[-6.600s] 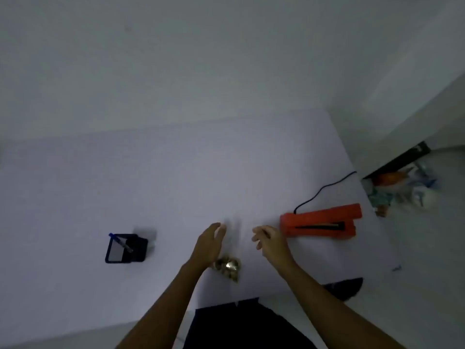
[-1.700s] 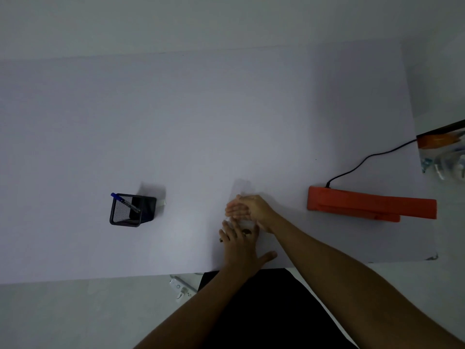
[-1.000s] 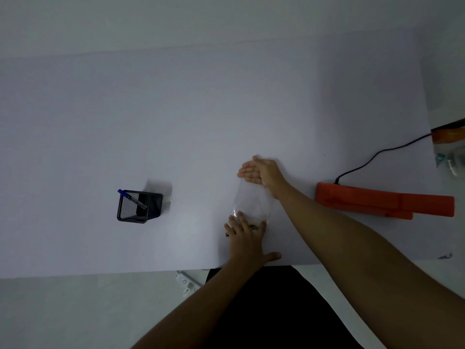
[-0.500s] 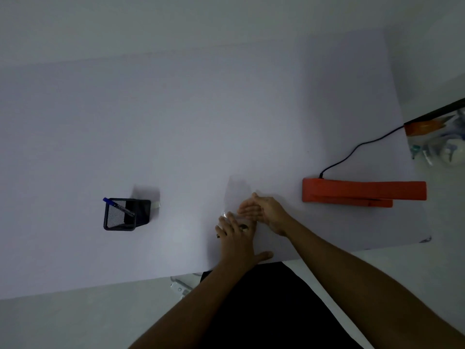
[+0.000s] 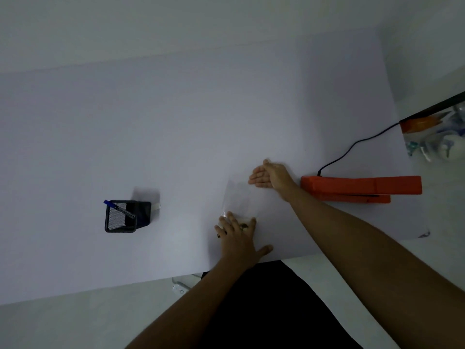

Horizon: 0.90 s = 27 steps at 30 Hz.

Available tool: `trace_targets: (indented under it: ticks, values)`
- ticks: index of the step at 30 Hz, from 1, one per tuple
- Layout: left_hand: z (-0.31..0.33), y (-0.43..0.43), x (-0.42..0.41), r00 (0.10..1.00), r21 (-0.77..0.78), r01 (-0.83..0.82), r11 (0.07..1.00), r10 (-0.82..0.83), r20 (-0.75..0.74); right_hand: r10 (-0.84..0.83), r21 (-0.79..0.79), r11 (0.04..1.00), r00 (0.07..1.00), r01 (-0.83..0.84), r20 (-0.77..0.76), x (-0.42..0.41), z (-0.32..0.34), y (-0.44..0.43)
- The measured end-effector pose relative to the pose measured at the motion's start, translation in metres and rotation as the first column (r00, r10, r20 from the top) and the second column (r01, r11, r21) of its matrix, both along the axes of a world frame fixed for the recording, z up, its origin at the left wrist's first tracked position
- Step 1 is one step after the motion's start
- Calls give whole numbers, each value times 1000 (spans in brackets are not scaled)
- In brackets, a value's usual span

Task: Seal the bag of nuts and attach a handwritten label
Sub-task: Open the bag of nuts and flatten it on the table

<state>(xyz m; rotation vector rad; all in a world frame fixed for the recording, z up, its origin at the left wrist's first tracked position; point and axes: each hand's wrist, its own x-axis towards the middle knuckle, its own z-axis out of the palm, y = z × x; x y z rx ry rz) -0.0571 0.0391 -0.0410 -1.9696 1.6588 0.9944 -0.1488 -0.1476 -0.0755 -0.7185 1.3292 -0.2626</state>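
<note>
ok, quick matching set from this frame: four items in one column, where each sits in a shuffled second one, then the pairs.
1. left hand
2. right hand
3. orange sealer
4. blue pen

A. in the black mesh holder
B. flat on the nut end of the clear bag
C. at the bag's far end
D. right side of the table, corded

Pairs: 1-B, 2-C, 3-D, 4-A

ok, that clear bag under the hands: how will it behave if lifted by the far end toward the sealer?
Probably floppy: the bag is thin clear film lying flat between the right hand and left hand. Likely bottom-heavy: the nuts sit bunched at the near end, so they would swing or slide. Film looks smooth, perhaps slippery.
</note>
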Motion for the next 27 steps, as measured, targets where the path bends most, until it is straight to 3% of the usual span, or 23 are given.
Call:
trace_targets:
  ticks: [4, 6, 8, 10, 12, 16, 22, 27]
  values:
    - [0, 1, 0, 1000, -15, -6, 1000, 5, -10, -132, -115, 984, 991, 133, 16, 1, 4, 10]
    - [0, 1, 0, 1000, -20, -5, 1000, 4, -6, -285, -213, 939, 958, 271, -37, -1, 4, 21]
    - [-1, 2, 0, 1000, -20, 0, 1000, 0, -3, -358, -307, 905, 918, 295, -172, -5, -3, 38]
    - [-4, 3, 0, 1000, -22, -1, 1000, 1, -4, -292, -330, 927, 894, 177, -340, -6, -6, 56]
    - [-5, 3, 0, 1000, -27, -2, 1000, 2, -4, -190, -272, 959, 899, 83, -395, 2, 1, 65]
    - [-2, 4, 0, 1000, -17, 14, 1000, -14, -5, -147, -130, 985, 958, 117, -248, 22, 14, 70]
    - [-2, 3, 2, 999, -17, 33, 999, -32, 12, 45, -43, 998, 987, -53, -155, 19, 25, 59]
    - [0, 0, 5, 998, -27, 56, 998, -56, 6, 16, -168, 985, 984, -46, -178, 5, 27, 65]
